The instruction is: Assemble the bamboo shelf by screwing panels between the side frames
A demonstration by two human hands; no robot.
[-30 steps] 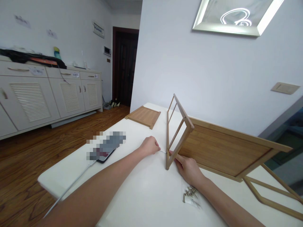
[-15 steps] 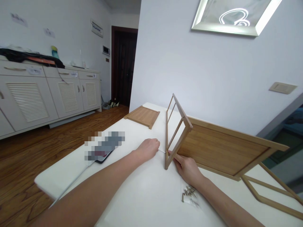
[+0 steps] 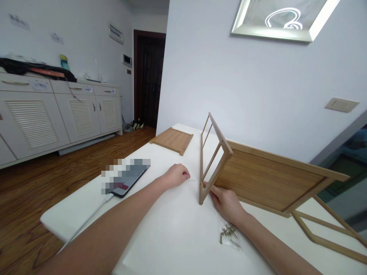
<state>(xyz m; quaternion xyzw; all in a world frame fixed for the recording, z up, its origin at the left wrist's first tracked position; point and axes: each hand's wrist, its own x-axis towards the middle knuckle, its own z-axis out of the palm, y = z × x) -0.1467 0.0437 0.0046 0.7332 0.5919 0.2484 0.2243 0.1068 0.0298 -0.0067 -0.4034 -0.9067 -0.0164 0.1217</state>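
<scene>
My left hand (image 3: 178, 175) is closed in a pinch left of the upright wooden side frame (image 3: 223, 143). From its fingers a thin silvery rod, seemingly a hex key (image 3: 193, 179), points toward the frame's lower bar. My right hand (image 3: 228, 204) grips that frame low down from its right side, fingers at the corner where it meets a large wooden panel (image 3: 275, 179). The panel stands on its long edge, tilted, behind the hand. By my right wrist lies a small clear bag with several bolts (image 3: 228, 231).
Everything sits on a white table (image 3: 160, 240). A smaller wooden panel (image 3: 173, 140) lies flat at its far end. A phone (image 3: 130, 181) with a white cable is at left. Another wooden frame (image 3: 323, 242) lies at right. A wall stands close behind the panel.
My left hand has turned, its knuckles rising slightly and shifting left, and the thin rod shows less clearly. My right hand, the frame and the panel hold their places.
</scene>
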